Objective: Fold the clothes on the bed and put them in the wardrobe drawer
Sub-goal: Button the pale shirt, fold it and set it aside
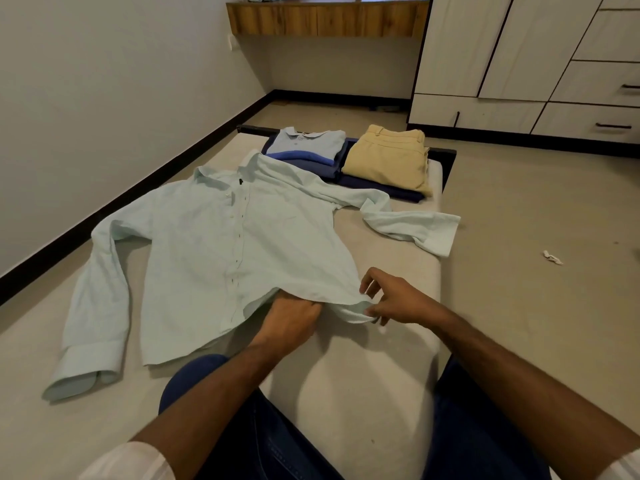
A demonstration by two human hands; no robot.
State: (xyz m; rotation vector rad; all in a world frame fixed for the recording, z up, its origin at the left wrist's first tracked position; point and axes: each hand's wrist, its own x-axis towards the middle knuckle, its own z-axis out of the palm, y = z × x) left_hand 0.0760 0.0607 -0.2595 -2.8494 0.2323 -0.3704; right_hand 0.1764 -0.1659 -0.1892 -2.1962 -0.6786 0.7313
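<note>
I'm looking down at a low bed with a pale grey mattress, set close to a plain wall on my left with a dark skirting board along its foot. The floor to the right is smooth and beige, and a small scrap of white paper lies on it. Against the far right stands a white wardrobe with dark-edged doors; its drawers sit low with dark handles, all closed as far as I can see. A wooden shelf hangs on the far wall, and something bluish rests on top — too cropped to name.

A light mint shirt lies spread flat on the bed, front up and buttoned, its two long sleeves flung out to either side. Beyond it, at the far end of the mattress, sit two folded piles side by side: a stack of blue tops with a collared one uppermost, and tan trousers folded on top of a dark navy garment.

My left hand is tucked under the shirt's lower hem, its fingers hidden by the cloth, so I can't tell how they lie. My right hand pinches the hem's right corner between thumb and fingertips, the other fingers loosely spread above. My knees in dark blue jeans rest on the mattress edge.
</note>
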